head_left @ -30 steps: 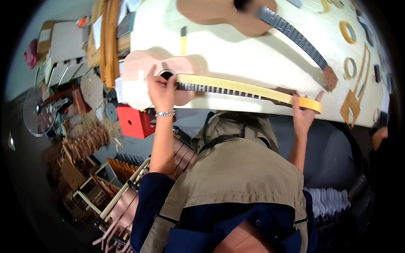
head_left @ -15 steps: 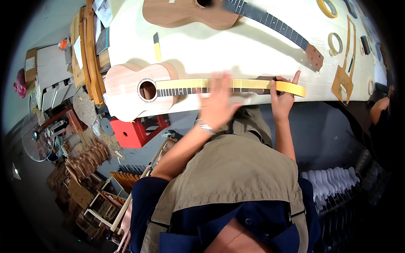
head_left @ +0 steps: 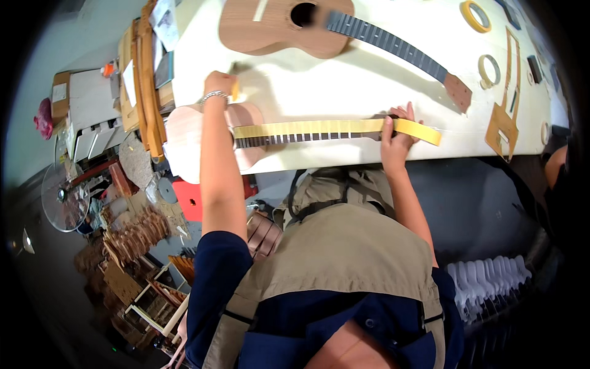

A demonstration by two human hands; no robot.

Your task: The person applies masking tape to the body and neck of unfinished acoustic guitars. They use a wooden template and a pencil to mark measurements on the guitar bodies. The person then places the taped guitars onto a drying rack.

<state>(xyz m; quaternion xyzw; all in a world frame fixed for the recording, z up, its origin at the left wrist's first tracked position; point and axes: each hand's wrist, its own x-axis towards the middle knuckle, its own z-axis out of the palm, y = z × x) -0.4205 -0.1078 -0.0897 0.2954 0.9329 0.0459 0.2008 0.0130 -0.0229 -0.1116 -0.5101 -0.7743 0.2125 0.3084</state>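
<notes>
A pale guitar body lies at the near edge of the cream table, its dark fretted neck pointing right. A long yellow tape strip runs along the neck and sticks out past its end. My right hand grips the neck's far end over the tape. My left hand is stretched out beyond the guitar body, fingers closed on a short yellow strip lying on the table.
A second, darker guitar lies further back on the table. Tape rolls and a wooden template sit at the right. Left of the table are wood frames, a red box, a fan and stacked wooden parts.
My left hand left the taped neck and reached up and left to the short yellow strip. My right hand stayed at the neck's end. The view shifted lower.
</notes>
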